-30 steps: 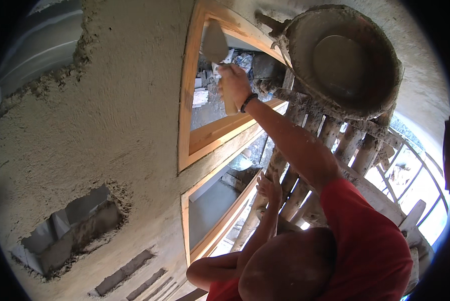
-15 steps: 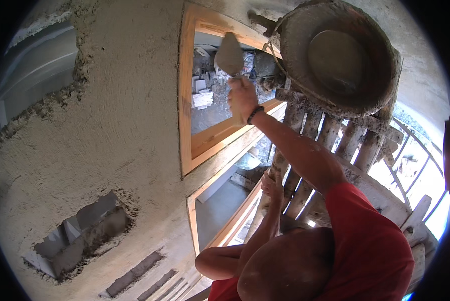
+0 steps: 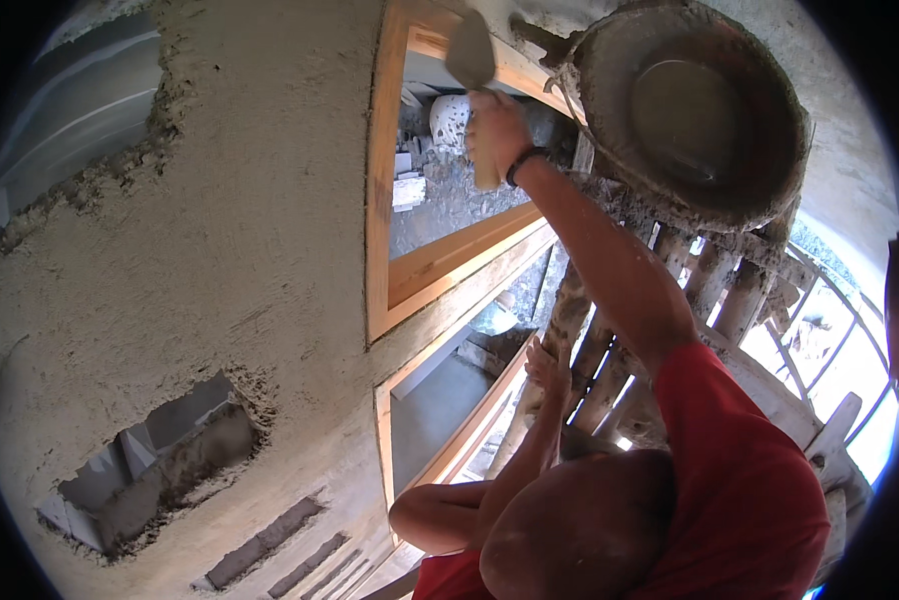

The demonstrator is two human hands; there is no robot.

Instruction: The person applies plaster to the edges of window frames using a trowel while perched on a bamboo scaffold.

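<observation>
My right hand (image 3: 499,130) grips a trowel by its pale wooden handle. The trowel's grey blade (image 3: 470,52) points away and overlaps the far bar of a wooden window frame (image 3: 381,190); whether it touches the bar I cannot tell. To the right of this hand stands a mortar-caked basin (image 3: 599,110) with grey, wet-looking contents. Below it, my left hand (image 3: 547,368) is raised with its fingers apart. It holds nothing visible and is close to a rough wooden pole (image 3: 569,300).
Rough plaster covers the wall (image 3: 259,200) on the left, which has a ragged-edged hole (image 3: 174,460). A second window frame (image 3: 384,440) is nearer me. Scaffold planks (image 3: 709,275) with gaps between them support the basin. A metal railing (image 3: 837,335) is at the right.
My right hand and the trowel have moved farther away, bringing the blade over the frame's far bar. My left hand has shifted slightly, its fingers now looking more spread.
</observation>
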